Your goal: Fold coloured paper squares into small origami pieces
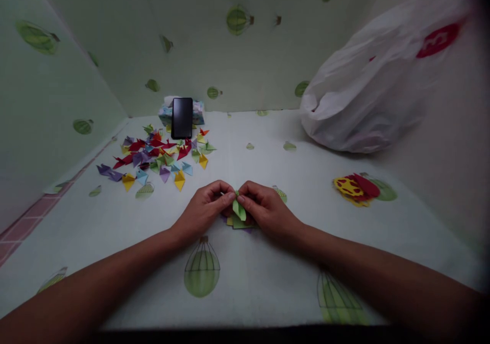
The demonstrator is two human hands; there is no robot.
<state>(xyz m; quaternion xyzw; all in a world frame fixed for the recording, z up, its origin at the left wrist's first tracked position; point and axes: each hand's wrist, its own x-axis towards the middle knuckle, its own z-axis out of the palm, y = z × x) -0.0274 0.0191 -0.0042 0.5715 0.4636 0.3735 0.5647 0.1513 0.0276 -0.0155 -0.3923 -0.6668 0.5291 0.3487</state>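
Note:
A small piece of folded green origami paper is pinched between my two hands near the middle of the table. My left hand grips its left side with thumb and forefinger. On the other side, my right hand holds it in the same kind of pinch. Under the folded piece lies a small stack of coloured paper squares, partly hidden by my fingers. Off to the far left spreads a loose pile of folded paper cranes in red, purple, yellow, green and blue.
A black phone leans upright against a tissue box behind the cranes. Red and yellow cut-out shapes lie at the right. A large white plastic bag stands at the back right, by the wall. The tablecloth has printed green balloons.

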